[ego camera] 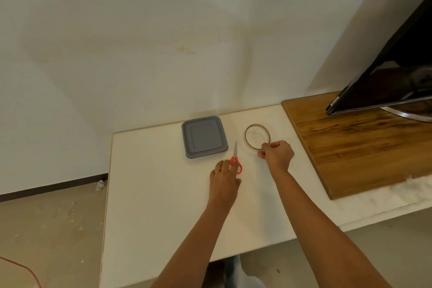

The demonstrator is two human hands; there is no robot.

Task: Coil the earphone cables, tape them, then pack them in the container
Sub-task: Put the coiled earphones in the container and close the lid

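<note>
Taping seems the step in hand: right hand [277,153] curls round the near rim of the tape [247,140], a thin, nearly spent ring. Left hand [223,179] touches the red handles of the scissors [235,153], hold unclear. Next, pull a strip and cut it. Earphones not visible. Container [204,137], grey and lidded, sits by the far edge of the table [163,194].

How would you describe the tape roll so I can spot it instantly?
On the white table, look between the wooden board on the right and the grey square container. The tape roll lies there, its near edge pinched by the right hand. Unlike the red-handled scissors beside it, it is a thin, open brownish hoop.
</note>
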